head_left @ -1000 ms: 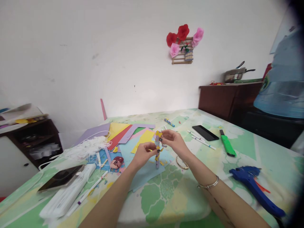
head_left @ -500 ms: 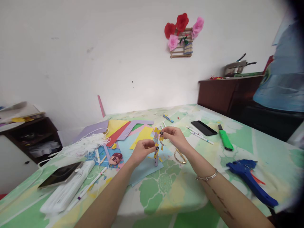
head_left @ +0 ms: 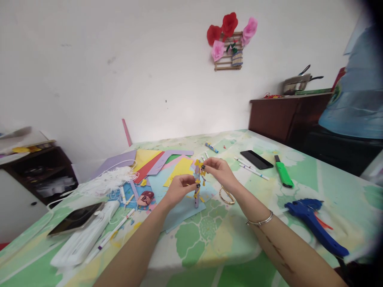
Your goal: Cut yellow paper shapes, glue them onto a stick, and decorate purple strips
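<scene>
So the thing in play is a slim purple paper tube with little yellow cutouts on it, sitting right between the two hands, over the light blue paper in the middle of the table. Its long axis is pretty much straight up and down. The left hand has it from the left side, thumb and fingers closed around the middle, so the decorated end sticks up above that grip and the plain purple end pokes out below.

The right hand is the one nearer the top, coming in from the right. Its fingertips look pinched together on some dangling yellow bits just right of the tube. So basically: bits on the right, upright tube on the left, with hardly any gap that I can make out.

Stuff I can't tell: whether those bits are attached to the tube or only held beside it, and whether the bottom end touches the paper or hovers. The left fingers behind the tube are hidden, and the cutouts are too small to read properly. The blue glue gun over on the near right has its lower end lost in the dark edge, and both forearms run out of view at the bottom.
</scene>
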Available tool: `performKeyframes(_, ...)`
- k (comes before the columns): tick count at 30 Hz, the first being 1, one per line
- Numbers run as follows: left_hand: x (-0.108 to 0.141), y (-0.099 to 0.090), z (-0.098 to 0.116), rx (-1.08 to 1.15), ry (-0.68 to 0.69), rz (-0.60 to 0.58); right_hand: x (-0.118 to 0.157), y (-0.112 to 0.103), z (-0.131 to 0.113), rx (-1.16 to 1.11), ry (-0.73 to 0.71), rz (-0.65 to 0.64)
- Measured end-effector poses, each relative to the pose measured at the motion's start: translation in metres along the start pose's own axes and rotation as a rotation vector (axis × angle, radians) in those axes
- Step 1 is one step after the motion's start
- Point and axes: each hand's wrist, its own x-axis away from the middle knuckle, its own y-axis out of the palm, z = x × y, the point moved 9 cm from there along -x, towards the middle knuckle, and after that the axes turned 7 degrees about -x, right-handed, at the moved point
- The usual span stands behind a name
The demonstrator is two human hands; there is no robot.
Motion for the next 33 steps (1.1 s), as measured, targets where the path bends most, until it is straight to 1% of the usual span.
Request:
performKeyframes(7, -0.001, 0.000, -0.001, -0.012, 0.003, -0.018, -0.003, -0.001, 0.007, -0.016, 0.022, -0.004)
performKeyframes(13, -0.001, 0.002, -0.002, -0.018, -0.003, -0.034, -0.002, 0.006, 0.009, -0.045, 0.046, -0.072)
performKeyframes(18, 0.000, -0.001, -0.002, -0.016, -0.006, -0.011, -0.002, 0.005, 0.011, -0.112, 0.063, -0.080)
performKeyframes(23, -0.001, -0.006, -0.001, -0.004, 0.007, 0.029, -0.002, 0.005, 0.020, -0.190, 0.123, -0.094)
performKeyframes(27, -0.001, -0.010, 0.000, 0.001, 0.006, 0.066, -0.002, 0.006, 0.025, -0.250, 0.135, -0.121)
performKeyframes(33, 0.000, -0.009, 0.002, 0.018, -0.002, 0.061, 0.001, 0.014, 0.027, -0.241, 0.141, -0.180)
